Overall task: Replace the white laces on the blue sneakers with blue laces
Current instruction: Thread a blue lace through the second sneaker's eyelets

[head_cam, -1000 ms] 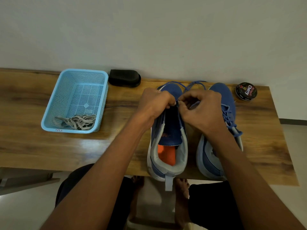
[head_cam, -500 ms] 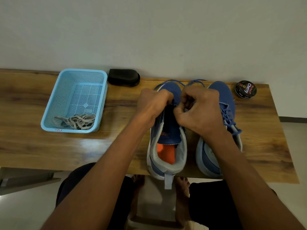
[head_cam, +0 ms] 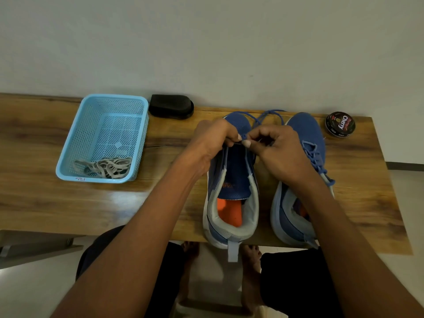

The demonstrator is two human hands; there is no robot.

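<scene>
My two hands meet over the left blue sneaker (head_cam: 231, 193), up near its front holes. My left hand (head_cam: 212, 143) is curled and pinches the blue lace (head_cam: 263, 117) right by the shoe's edge. My right hand (head_cam: 278, 149) is curled too, and its thumb and finger pinch the same lace just beside my left fingers. The two hands almost touch. The rest of the lace loops out past my hands, over the toe of the shoe (it makes a floppy bow shape on the wood). This shoe's tongue is open and I can see orange inside.

The right blue sneaker (head_cam: 305, 143) stands just beside the first one and already has a blue lace in it.

Both shoes sit on the wooden table (head_cam: 46, 203). Over on the left is a light blue basket (head_cam: 75, 134) with the white laces (head_cam: 105, 167) piled in its near corner. A black brush (head_cam: 171, 107) lies beside the basket by the wall. A round polish tin (head_cam: 340, 123) sits near the right shoe's toe.
</scene>
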